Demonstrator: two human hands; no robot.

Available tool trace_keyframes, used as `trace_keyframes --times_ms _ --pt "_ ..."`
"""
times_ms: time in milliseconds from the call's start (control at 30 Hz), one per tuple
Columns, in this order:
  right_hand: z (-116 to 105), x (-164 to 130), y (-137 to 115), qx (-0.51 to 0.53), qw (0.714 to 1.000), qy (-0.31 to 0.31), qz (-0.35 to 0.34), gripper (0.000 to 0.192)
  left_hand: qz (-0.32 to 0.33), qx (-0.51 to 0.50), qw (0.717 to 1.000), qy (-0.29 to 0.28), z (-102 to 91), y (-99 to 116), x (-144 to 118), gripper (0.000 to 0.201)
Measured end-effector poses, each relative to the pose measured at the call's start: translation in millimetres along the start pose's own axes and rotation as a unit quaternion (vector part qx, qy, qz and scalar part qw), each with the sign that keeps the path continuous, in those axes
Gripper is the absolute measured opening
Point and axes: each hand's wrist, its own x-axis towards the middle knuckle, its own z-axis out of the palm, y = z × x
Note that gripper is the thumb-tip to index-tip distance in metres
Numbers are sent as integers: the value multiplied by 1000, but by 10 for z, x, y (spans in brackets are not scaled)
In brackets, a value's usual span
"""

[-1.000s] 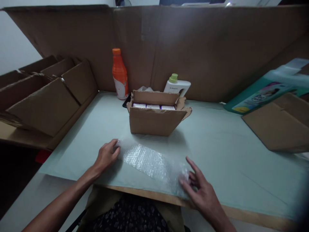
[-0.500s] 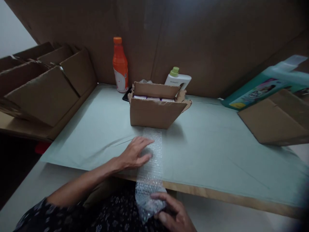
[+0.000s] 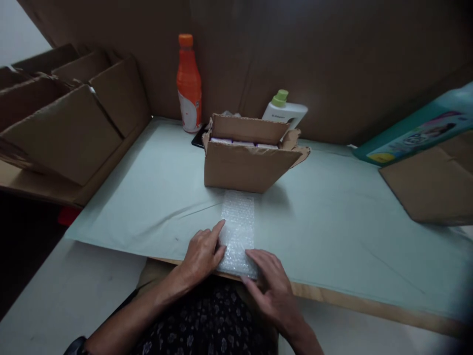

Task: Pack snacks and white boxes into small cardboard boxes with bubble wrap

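A strip of clear bubble wrap (image 3: 238, 224) lies flat on the cloth in front of me, its near end at the table edge. My left hand (image 3: 203, 252) rests at its left side with index finger and thumb apart, their tips touching the wrap's edge. At the near right corner, my right hand (image 3: 271, 286) has its fingers on top and its thumb at the front edge, with the wrap between them. Just beyond the strip stands an open cardboard box (image 3: 244, 167) holding several white-and-purple packs (image 3: 244, 144).
Behind the box are an orange bottle (image 3: 189, 86), a dark phone-like object (image 3: 198, 138) and a white bottle with a green cap (image 3: 284, 112). A divided cardboard holder (image 3: 55, 133) stands left. A teal jug (image 3: 417, 125) leans by a cardboard box (image 3: 430, 185) at right.
The near end of the bubble wrap, which hung crumpled below the table edge, now lies up on the table. My right hand has moved up with it; the left slid slightly toward me.
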Motion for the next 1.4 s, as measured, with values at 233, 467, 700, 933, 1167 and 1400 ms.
trace_keyframes --times_ms 233,467,700,933,1167,1400 --pt "139 -35 26 -78 995 8 -62 30 120 -49 991 21 -243 81 -234 60" --pt "105 193 33 -25 999 35 21 26 69 -26 997 35 -148 70 -240 37" --pt "71 123 68 -128 986 29 -100 29 77 51 994 58 -110 40 -43 32" --pt "92 262 47 -25 999 -14 -37 24 183 -33 982 37 -238 90 -226 35" --pt "123 320 66 -142 985 66 -72 27 63 50 994 68 -148 28 125 31" --pt "247 475 148 -106 992 58 -40 22 -48 -149 980 119 -119 31 104 50"
